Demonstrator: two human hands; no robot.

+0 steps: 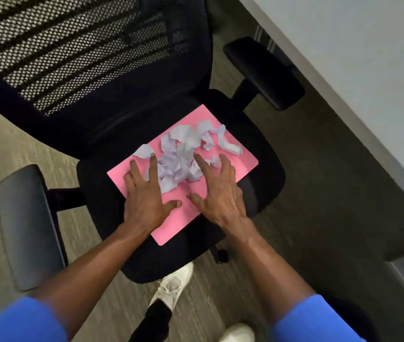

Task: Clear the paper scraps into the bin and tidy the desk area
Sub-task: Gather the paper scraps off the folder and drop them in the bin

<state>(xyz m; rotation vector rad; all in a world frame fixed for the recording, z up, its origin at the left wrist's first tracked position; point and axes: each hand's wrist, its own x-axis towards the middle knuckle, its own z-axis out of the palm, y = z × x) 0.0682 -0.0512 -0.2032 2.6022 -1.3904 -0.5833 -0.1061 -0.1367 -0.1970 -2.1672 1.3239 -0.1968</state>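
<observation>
Paper scraps (183, 154): a loose heap of pale lilac torn and crumpled bits, ragged-edged, light, some curled. They sit mid-seat on a pink sheet (196, 201), smooth, flat, rectangular, lying at an angle on the chair seat (265, 149).

My left hand (144, 201) lies on the near-left part of the sheet, fingers spread, fingertips at the left edge of the heap. My right hand (218, 193) is on the near-right side, fingers splayed and arched, tips among the scraps. Neither hand is closed on anything; both are open, set either side of the pile.

A few strays lie toward the far right corner of the sheet, apart from the main clump.

Progress, as I judge it: early. Scraps are gathered on the sheet but none binned; no bin in view. Left to do: scoop or carry the lot, dump it, tidy up.

Outward: black fabric seat, mesh backrest (77, 53) at far left, padded armrests (29, 225) left and right, grey ribbed carpet (3, 154), pale desk edge (344, 70) far right.
</observation>
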